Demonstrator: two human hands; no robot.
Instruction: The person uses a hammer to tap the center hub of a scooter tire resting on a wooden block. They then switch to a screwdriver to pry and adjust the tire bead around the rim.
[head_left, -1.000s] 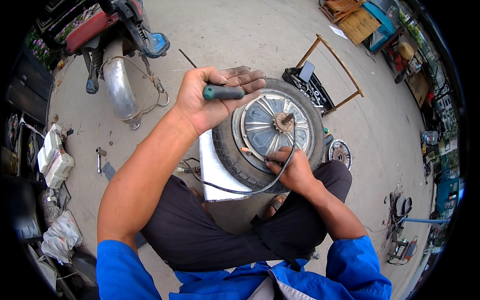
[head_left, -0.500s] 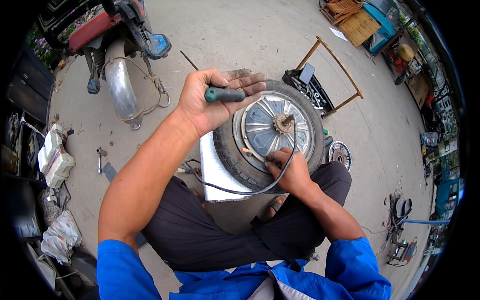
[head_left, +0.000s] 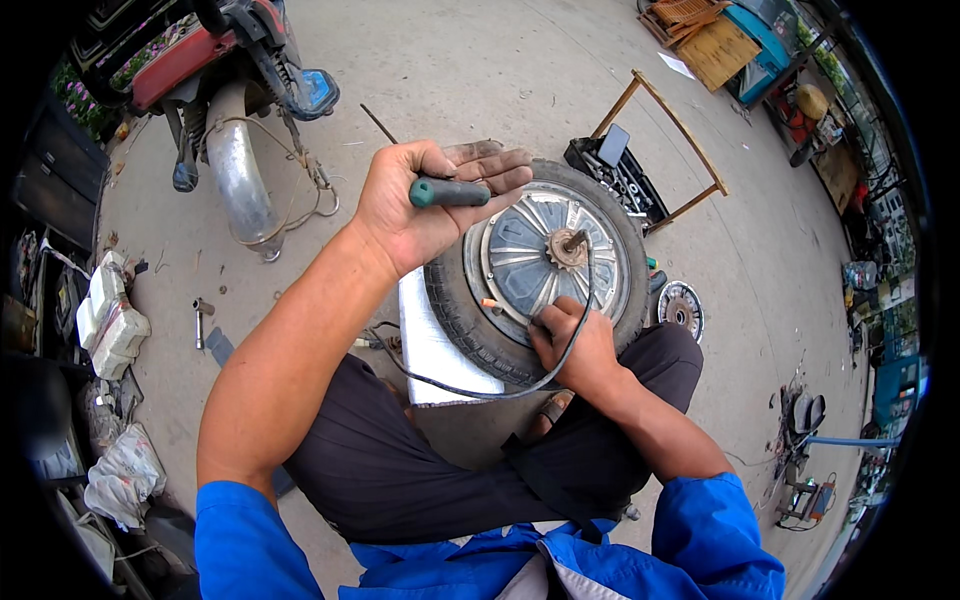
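1. Wheel (head_left: 515,257), face up, axle (head_left: 577,240) upward, right of left hand (head_left: 425,225), beyond nearer right hand (head_left: 590,352).
2. Left of wheel: flat, bearing dark-green handle (head_left: 450,192).
3. At wheel's near edge: curled, cannot tell round what.

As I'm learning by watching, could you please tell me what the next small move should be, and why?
Perhaps close the left hand around the green handle, because it lies across that open hand while the right hand is at the wheel.

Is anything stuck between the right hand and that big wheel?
Nothing I can see: the right hand is at the near side of the wheel. The black cable crosses over the hand's back, not in between. Underneath the hand is hidden.
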